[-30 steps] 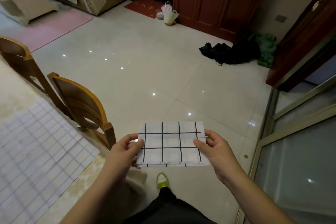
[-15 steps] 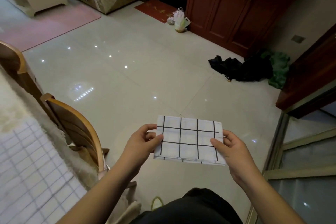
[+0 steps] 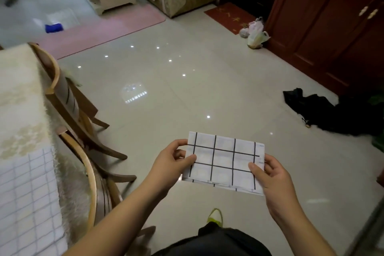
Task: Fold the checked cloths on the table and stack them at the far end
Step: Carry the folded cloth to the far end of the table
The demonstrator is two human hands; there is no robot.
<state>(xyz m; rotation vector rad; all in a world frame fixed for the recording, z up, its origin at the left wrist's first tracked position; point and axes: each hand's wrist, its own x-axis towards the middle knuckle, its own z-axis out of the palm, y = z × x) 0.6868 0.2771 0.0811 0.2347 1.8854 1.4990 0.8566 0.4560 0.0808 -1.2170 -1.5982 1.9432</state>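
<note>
A: Cloth [image 3: 224, 163] folded to a small rectangle, held in the air over the floor [image 3: 187, 93], at 6 o'clock in view
B: Hands?
A: Left hand [image 3: 169, 164] pinches its left edge, thumb on top. Right hand [image 3: 270, 174] pinches the right edge, same way. Both closed on it
B: Table?
A: Table [image 3: 18, 97] at 9 o'clock, well apart from the held one. Second checked cloth [image 3: 27, 203] lies flat on it at 8. Two chairs [image 3: 68, 97] tucked beside it

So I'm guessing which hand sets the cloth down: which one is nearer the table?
Left. The left hand is nearer the table; the right hand is farther away.
</note>
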